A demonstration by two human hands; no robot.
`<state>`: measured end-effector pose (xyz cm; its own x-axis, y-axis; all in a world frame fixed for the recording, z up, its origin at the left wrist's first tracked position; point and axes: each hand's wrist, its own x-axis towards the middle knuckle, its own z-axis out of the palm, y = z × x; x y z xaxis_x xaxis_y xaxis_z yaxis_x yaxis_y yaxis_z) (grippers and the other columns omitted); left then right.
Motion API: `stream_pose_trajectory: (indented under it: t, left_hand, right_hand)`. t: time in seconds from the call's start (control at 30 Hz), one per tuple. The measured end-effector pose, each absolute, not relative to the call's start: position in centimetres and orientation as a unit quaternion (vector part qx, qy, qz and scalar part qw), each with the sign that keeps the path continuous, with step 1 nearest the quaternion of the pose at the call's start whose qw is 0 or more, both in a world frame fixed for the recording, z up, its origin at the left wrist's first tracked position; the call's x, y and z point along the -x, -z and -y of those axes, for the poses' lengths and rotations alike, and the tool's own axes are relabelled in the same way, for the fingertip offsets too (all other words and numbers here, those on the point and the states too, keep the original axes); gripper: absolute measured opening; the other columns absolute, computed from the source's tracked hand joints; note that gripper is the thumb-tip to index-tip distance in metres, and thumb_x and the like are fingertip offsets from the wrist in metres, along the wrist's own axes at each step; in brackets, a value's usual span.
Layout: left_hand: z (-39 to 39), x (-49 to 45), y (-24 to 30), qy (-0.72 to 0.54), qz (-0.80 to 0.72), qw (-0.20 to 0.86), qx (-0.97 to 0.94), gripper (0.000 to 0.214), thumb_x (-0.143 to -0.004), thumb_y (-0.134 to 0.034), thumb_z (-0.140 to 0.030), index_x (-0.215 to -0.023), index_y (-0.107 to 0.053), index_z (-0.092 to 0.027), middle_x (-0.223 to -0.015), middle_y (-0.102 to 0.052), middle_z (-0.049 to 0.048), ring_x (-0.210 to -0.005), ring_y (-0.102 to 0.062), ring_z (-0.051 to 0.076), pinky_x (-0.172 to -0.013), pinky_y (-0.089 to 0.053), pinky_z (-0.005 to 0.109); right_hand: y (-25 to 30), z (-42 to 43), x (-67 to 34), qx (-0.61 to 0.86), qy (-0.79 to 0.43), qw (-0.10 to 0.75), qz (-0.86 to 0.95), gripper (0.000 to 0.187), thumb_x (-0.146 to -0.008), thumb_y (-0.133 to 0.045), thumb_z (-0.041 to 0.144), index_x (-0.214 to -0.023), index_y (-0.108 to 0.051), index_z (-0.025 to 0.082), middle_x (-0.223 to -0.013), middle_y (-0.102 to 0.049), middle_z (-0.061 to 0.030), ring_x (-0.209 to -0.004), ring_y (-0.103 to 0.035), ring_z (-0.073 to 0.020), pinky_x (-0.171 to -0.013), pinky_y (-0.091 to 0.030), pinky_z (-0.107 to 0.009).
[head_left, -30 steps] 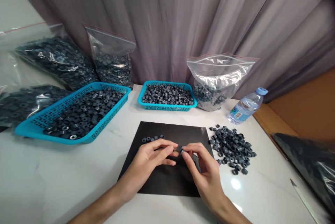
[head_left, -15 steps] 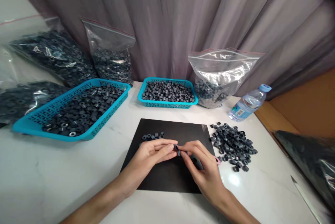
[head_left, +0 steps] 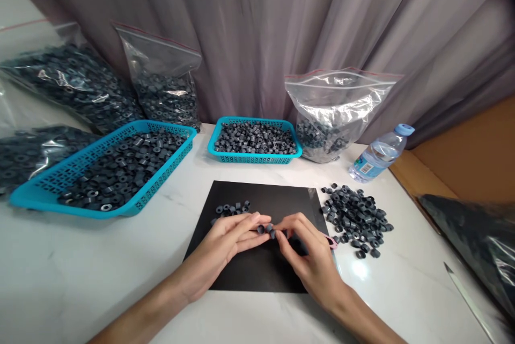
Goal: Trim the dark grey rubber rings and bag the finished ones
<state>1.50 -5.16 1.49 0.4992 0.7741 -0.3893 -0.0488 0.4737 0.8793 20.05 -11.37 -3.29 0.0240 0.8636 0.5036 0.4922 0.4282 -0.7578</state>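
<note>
Above a black mat (head_left: 257, 274), my left hand (head_left: 225, 244) cradles a few small dark grey plastic rings (head_left: 261, 229) on its fingers. The thumb is lifted off them. My right hand (head_left: 309, 247) pinches another grey ring (head_left: 272, 234) between thumb and forefinger, right at the left fingertips. Several loose rings (head_left: 232, 209) lie on the mat just beyond my left hand, partly hidden by it. A pink-handled item (head_left: 332, 242) shows from behind my right hand; the rest of it is hidden.
A pile of grey pieces (head_left: 356, 215) lies right of the mat. Two blue baskets (head_left: 139, 207) (head_left: 253, 158) hold more. Filled zip bags (head_left: 164, 86) (head_left: 338, 113) stand behind. A water bottle (head_left: 378, 155) and a cardboard box (head_left: 475, 156) are at the right, with a thin blade-like strip (head_left: 462, 293) nearer.
My left thumb has lifted and its fingers opened out, so rings show on them. The right hand still pinches at the left fingertips. The whole view has shifted slightly.
</note>
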Motion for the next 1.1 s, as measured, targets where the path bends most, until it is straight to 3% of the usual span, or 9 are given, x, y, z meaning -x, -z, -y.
stream_pose_trajectory:
  t: [0.33,0.6,0.77,1.0,1.1]
  left_hand:
    - [5.2,-1.9,-0.5,-0.215,-0.389,0.744,-0.498,0.033,-0.092,-0.067,-0.038,-0.116,-0.070,-0.017,-0.118,-0.073,0.0095,-0.119,-0.065,0.029,-0.109,-0.050,0.039]
    - [5.1,-1.7,-1.2,-0.219,-0.388,0.773,-0.452,0.033,-0.094,-0.063,-0.038,-0.118,-0.070,-0.016,-0.115,-0.075,0.0098,-0.115,-0.068,0.028,-0.109,-0.048,0.039]
    - [5.3,-1.8,-1.6,-0.220,-0.379,0.787,-0.434,0.031,-0.094,-0.063,-0.034,-0.118,-0.070,-0.016,-0.117,-0.075,0.0101,-0.116,-0.067,0.027,-0.109,-0.048,0.039]
    - [5.6,-1.7,-1.5,-0.242,-0.397,0.791,-0.398,0.024,-0.092,-0.067,-0.030,-0.111,-0.074,-0.018,-0.127,-0.069,0.0081,-0.116,-0.065,0.025,-0.107,-0.049,0.036]
    - [5.7,-1.8,-1.5,-0.248,-0.390,0.791,-0.401,0.021,-0.090,-0.069,-0.031,-0.107,-0.075,-0.020,-0.121,-0.070,0.0065,-0.116,-0.064,0.025,-0.105,-0.049,0.036]
  right_hand:
    - [3.1,11.8,-19.9,0.493,-0.147,0.477,0.713,0.018,-0.099,-0.053,0.012,-0.110,-0.062,0.022,-0.100,-0.062,-0.0063,-0.091,-0.060,-0.0188,-0.082,-0.050,-0.032]
    - [2.4,11.7,-20.4,0.517,-0.205,0.530,0.641,0.022,-0.097,-0.058,0.017,-0.117,-0.064,0.023,-0.101,-0.060,-0.0055,-0.088,-0.061,-0.0175,-0.079,-0.052,-0.032]
    - [2.5,11.4,-20.7,0.513,-0.256,0.558,0.600,0.021,-0.095,-0.063,0.023,-0.116,-0.066,0.027,-0.121,-0.055,-0.0073,-0.093,-0.063,-0.0167,-0.087,-0.054,-0.033]
    - [2.0,11.7,-20.5,0.509,-0.250,0.514,0.643,0.013,-0.094,-0.065,0.024,-0.106,-0.070,0.025,-0.113,-0.061,-0.0071,-0.103,-0.063,-0.0202,-0.089,-0.053,-0.034]
    - [1.8,11.8,-20.6,0.492,-0.240,0.512,0.662,0.012,-0.094,-0.065,0.022,-0.104,-0.071,0.024,-0.113,-0.064,-0.0078,-0.108,-0.062,-0.0213,-0.093,-0.053,-0.036]
